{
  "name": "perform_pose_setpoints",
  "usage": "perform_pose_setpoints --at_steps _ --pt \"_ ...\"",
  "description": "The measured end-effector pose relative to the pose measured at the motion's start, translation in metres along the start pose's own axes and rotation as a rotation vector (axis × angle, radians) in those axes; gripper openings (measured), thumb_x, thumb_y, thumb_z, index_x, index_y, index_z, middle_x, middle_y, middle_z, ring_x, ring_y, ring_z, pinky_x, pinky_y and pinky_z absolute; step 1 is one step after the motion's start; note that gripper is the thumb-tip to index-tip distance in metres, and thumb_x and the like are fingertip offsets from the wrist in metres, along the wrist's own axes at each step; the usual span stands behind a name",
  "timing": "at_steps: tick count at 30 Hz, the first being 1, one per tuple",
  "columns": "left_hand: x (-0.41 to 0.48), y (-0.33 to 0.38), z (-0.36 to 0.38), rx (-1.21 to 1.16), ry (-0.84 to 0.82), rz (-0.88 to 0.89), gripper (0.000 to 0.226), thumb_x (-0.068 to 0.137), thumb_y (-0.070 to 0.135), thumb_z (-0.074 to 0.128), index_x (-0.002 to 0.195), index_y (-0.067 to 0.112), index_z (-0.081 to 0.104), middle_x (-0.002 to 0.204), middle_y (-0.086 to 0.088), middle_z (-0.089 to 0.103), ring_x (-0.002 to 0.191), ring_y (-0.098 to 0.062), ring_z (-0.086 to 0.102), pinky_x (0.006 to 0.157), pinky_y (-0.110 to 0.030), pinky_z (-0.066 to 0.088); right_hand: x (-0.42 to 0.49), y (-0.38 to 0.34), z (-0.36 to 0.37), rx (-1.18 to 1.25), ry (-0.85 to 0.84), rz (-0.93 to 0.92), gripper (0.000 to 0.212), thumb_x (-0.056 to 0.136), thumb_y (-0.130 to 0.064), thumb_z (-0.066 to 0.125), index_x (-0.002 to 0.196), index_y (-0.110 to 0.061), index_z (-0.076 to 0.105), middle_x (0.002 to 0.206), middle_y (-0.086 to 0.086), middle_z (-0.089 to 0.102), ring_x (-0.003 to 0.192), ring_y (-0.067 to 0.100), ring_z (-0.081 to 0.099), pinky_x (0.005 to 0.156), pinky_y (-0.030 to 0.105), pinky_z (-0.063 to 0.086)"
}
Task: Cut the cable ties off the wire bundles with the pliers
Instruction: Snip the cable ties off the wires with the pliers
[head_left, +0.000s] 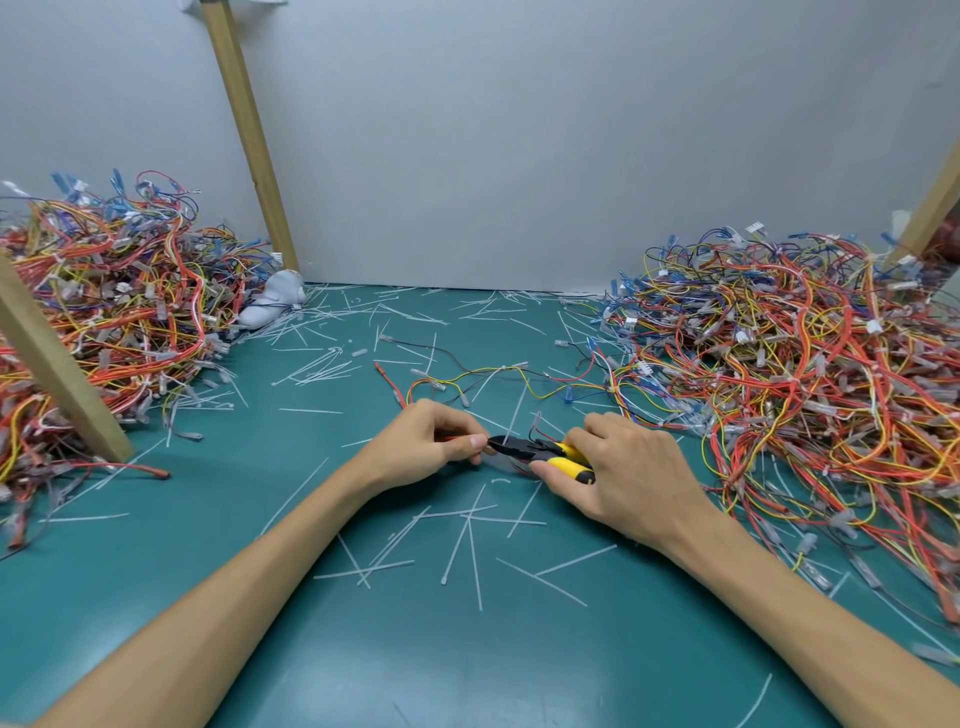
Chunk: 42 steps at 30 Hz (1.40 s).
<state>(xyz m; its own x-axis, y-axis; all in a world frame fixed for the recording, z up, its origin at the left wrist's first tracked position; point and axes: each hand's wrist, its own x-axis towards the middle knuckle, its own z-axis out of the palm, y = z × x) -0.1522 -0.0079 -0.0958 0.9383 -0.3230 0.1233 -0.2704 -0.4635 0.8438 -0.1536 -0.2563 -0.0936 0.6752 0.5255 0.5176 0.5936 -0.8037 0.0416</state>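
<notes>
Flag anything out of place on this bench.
Cut white plastic cable ties lie strewn across the teal table mat, expected debris here. The one odd item is a crumpled white cloth-like lump against the left tangled wire pile, beside the slanted wooden post.

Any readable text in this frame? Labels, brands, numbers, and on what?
No readable text anywhere in the view.
Pliers in the right hand: yellow grips, no legible brand.
Wire bundle pinched by the left hand: no tag visible.
White connectors in the wire piles: too small to read any marking.
</notes>
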Motion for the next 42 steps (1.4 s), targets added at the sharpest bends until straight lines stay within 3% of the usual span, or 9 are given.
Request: perform_pose_setpoints --at_steps 7,13,19,24,27,33,37,42 --pt "0.0005 -0.0016 -0.0001 -0.026 0.01 -0.01 0.019 0.092 0.021 0.062 0.084 0.007 0.072 0.069 0.006 0.066 0.067 -0.012 0.05 0.064 -0.026 0.037 0.0008 0.0005 0.0005 0.013 0.047 -0.036 0.06 0.09 -0.063 0.034 0.064 -0.015 0.058 0.062 0.001 0.048 0.061 0.023 0.054 0.043 0.033 0.042" --pt "0.0007 0.0007 0.0002 -0.038 0.007 -0.003 0.023 0.096 0.011 0.058 0.077 0.02 0.068 0.068 0.007 0.065 0.067 -0.011 0.051 0.065 -0.024 0.039 0.0008 -0.0004 -0.0002 0.006 0.034 -0.059 0.057 0.091 -0.062 0.032 0.067 -0.014 0.053 0.065 0.002 0.05 0.063 0.024 0.053 0.043 0.035 0.041" --pt "0.0003 0.0021 0.0001 -0.047 -0.001 -0.004 0.022 0.096 0.011 0.058 0.079 0.02 0.068 0.071 0.004 0.064 0.068 -0.011 0.05 0.067 -0.025 0.039 0.0003 0.0 -0.0005 0.029 -0.025 -0.033 0.06 0.091 -0.067 0.028 0.072 -0.016 0.053 0.071 0.0 0.05 0.071 0.022 0.052 0.051 0.038 0.045" --pt "0.0005 0.0018 0.0003 -0.041 -0.003 -0.015 0.02 0.096 0.012 0.058 0.08 0.016 0.068 0.069 0.008 0.063 0.066 -0.01 0.049 0.064 -0.021 0.038 0.0004 0.0011 -0.0001 0.041 -0.052 -0.026 0.052 0.093 -0.063 0.041 0.071 -0.017 0.051 0.07 -0.001 0.049 0.071 0.021 0.051 0.053 0.038 0.045" --pt "-0.0003 0.002 0.0 -0.036 -0.006 -0.011 0.019 0.094 0.02 0.06 0.08 0.007 0.067 0.068 0.005 0.061 0.067 -0.013 0.047 0.064 -0.026 0.035 0.0007 0.0012 0.0003 0.039 -0.035 -0.022 0.05 0.092 -0.06 0.047 0.068 -0.017 0.051 0.068 -0.001 0.048 0.068 0.022 0.05 0.05 0.036 0.043" --pt "-0.0003 0.0028 0.0003 -0.03 -0.004 -0.013 0.02 0.096 0.014 0.059 0.079 0.009 0.066 0.068 0.004 0.061 0.066 -0.012 0.047 0.061 -0.022 0.036 0.0012 0.0005 -0.001 0.042 -0.02 -0.026 0.057 0.092 -0.065 0.035 0.066 -0.017 0.051 0.065 -0.002 0.047 0.065 0.021 0.05 0.049 0.034 0.04" --pt "-0.0001 0.0028 0.0004 -0.032 -0.009 -0.018 0.019 0.096 0.013 0.058 0.08 0.009 0.067 0.069 0.003 0.061 0.066 -0.013 0.047 0.062 -0.022 0.036 0.0008 0.0004 -0.0014 0.052 -0.027 -0.03 0.05 0.093 -0.058 0.05 0.065 -0.016 0.054 0.065 -0.001 0.048 0.065 0.021 0.05 0.049 0.035 0.041" --pt "0.0001 0.0021 -0.0001 -0.035 -0.009 -0.011 0.019 0.096 0.014 0.058 0.081 0.008 0.067 0.071 0.002 0.062 0.068 -0.014 0.048 0.064 -0.026 0.036 0.002 -0.0001 -0.0008 0.053 -0.029 -0.015 0.049 0.091 -0.055 0.055 0.064 -0.015 0.056 0.063 0.001 0.049 0.064 0.023 0.053 0.048 0.033 0.038"
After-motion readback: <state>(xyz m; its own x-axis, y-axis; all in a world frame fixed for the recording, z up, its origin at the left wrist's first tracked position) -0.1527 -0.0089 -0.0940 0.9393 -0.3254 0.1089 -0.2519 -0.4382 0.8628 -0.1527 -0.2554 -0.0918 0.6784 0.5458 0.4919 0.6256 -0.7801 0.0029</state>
